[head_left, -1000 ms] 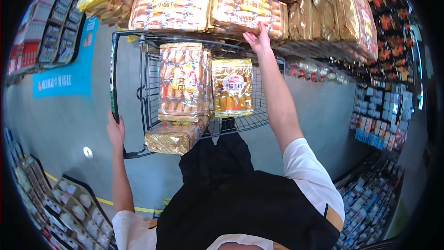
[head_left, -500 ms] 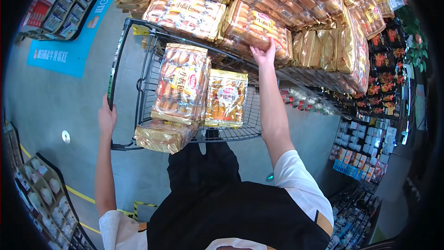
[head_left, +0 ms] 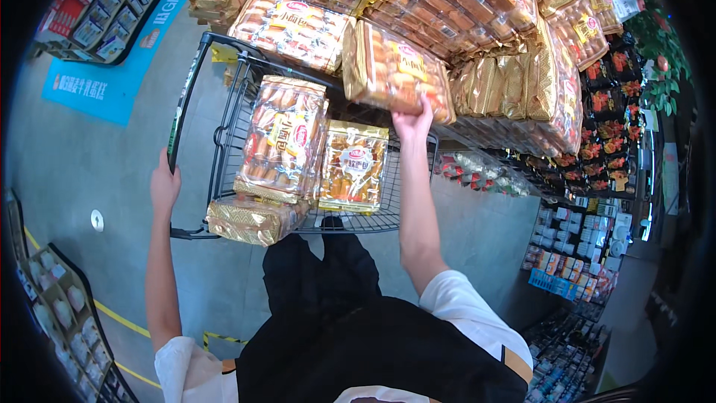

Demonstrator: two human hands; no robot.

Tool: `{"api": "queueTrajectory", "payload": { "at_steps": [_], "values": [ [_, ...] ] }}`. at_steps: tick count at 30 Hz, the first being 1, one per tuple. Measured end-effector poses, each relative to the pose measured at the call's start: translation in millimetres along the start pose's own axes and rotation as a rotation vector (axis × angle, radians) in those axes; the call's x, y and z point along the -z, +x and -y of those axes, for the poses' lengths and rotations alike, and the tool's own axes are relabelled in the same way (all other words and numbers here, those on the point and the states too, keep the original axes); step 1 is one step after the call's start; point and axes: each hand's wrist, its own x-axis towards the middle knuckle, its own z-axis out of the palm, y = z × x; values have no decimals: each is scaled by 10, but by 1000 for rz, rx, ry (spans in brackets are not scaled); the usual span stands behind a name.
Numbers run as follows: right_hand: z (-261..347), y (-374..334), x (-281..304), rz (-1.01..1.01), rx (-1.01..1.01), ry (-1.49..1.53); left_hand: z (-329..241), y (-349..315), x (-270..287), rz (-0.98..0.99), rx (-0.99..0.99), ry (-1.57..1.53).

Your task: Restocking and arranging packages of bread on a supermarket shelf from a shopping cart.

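Observation:
My right hand grips the near edge of a clear-and-gold pack of bread rolls, held tilted over the far right rim of the shopping cart. At the left, my left hand is closed round the cart's dark handle. Inside the cart lies a large pack of bread rolls, apparently on top of others. Beside it on the right is a smaller gold pack of bread. Another gold-ended pack sits at the cart's near left corner.
Stacked bread packs rise beyond the cart, with more gold packs to the right. Shelves stand at the upper left and lower left. A blue floor mat lies at the left; a goods rack is at the right.
My right hand has drawn the pack of bread rolls off the stack, toward me and left over the cart rim. My left hand stays on the handle.

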Motion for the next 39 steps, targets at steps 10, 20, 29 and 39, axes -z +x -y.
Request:
{"api": "queueTrajectory", "payload": {
  "at_steps": [10, 20, 29, 39],
  "values": [
    [-332, -1550, 978, 156, -76, 12, -27, 6, 32, -26, -31, 28],
    [-497, -1976, 1330, 92, -23, -176, -16, -14, 25, -25, -43, -14],
    [-215, -1041, 474, 109, 120, -76, 65, 19, 26, -6, -12, -36],
    [-84, 713, -116, 64, 89, -231, -97, 54, 76, -15, -37, -39]
  ]
}}
